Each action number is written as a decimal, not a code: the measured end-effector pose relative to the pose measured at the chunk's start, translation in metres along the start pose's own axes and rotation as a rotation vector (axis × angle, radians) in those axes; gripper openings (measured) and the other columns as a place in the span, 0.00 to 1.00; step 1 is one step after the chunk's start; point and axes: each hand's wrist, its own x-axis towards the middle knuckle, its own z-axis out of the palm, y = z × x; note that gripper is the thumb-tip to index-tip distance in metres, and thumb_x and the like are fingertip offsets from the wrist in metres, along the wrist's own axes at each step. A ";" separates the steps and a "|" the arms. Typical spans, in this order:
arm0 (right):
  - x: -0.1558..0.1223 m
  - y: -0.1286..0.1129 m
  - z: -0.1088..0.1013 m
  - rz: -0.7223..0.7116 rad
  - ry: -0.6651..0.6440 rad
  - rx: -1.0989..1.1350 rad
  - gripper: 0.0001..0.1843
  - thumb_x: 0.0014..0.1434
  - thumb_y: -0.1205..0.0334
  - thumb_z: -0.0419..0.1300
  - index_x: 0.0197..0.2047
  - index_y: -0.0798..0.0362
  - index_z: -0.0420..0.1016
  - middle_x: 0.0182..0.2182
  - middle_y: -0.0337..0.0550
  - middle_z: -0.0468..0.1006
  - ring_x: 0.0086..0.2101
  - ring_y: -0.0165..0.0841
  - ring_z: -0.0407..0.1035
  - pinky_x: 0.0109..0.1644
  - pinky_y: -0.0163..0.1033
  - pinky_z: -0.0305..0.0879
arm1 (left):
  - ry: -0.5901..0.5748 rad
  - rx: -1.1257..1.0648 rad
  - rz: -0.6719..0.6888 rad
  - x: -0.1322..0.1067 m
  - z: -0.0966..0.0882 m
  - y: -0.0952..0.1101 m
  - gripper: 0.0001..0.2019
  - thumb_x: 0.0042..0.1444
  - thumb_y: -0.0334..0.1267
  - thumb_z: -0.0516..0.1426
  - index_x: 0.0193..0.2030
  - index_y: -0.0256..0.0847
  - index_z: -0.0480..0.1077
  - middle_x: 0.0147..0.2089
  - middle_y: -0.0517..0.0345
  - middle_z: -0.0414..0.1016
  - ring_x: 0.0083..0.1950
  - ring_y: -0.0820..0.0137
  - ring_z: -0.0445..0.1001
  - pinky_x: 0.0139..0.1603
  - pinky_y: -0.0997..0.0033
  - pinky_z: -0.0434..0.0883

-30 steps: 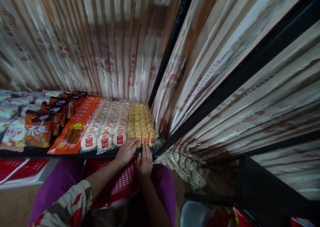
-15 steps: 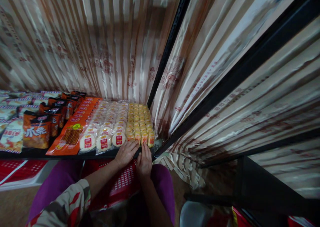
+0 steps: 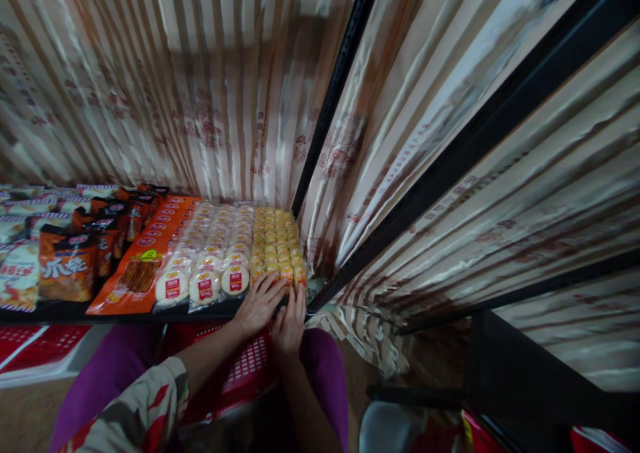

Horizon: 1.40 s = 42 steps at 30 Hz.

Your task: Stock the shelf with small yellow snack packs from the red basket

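Small yellow-wrapped snack packets (image 3: 275, 240) stand in tight rows at the right end of a black shelf. My left hand (image 3: 259, 305) rests its outstretched fingers on the front packets of these rows. Beside it, my right hand (image 3: 289, 323) touches the front right packets with its fingertips, fingers extended. Neither hand is wrapped round a packet, though the fingers cover part of the front row. Just left of the yellow rows lie rows of clear-wrapped round white rice crackers (image 3: 235, 276). Farther left is a flat orange snack bag (image 3: 135, 280).
Orange and black snack bags (image 3: 67, 266) and white snack bags (image 3: 19, 273) fill the shelf's left side. A pleated curtain (image 3: 210, 93) hangs behind. Black metal posts (image 3: 333, 106) rise at the right corner. A red basket (image 3: 245, 366) sits below the shelf, between my knees.
My left hand has shifted slightly up and right over the front packets, and my right fingertips have moved a little toward the right edge of the rows. The view has shifted slightly.
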 end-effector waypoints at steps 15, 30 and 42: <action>0.012 -0.004 0.012 0.127 0.039 -0.007 0.29 0.62 0.64 0.41 0.65 0.61 0.44 0.62 0.62 0.50 0.61 0.45 0.43 0.58 0.60 0.51 | 0.051 -0.015 -0.009 -0.001 0.004 0.000 0.17 0.62 0.36 0.47 0.56 0.40 0.64 0.61 0.57 0.63 0.65 0.62 0.53 0.64 0.55 0.53; 0.012 0.000 0.014 0.119 0.024 -0.025 0.28 0.63 0.61 0.41 0.64 0.63 0.47 0.63 0.64 0.47 0.63 0.46 0.40 0.58 0.61 0.50 | 0.053 -0.031 -0.017 -0.001 0.004 0.000 0.16 0.62 0.36 0.47 0.55 0.39 0.65 0.61 0.56 0.63 0.65 0.62 0.52 0.64 0.54 0.53; 0.012 0.001 0.016 0.059 0.039 -0.058 0.29 0.63 0.61 0.40 0.65 0.64 0.44 0.62 0.64 0.50 0.63 0.44 0.41 0.59 0.58 0.51 | 0.011 -0.063 0.003 0.003 -0.002 -0.001 0.17 0.63 0.37 0.46 0.56 0.39 0.64 0.61 0.55 0.63 0.65 0.63 0.55 0.63 0.56 0.55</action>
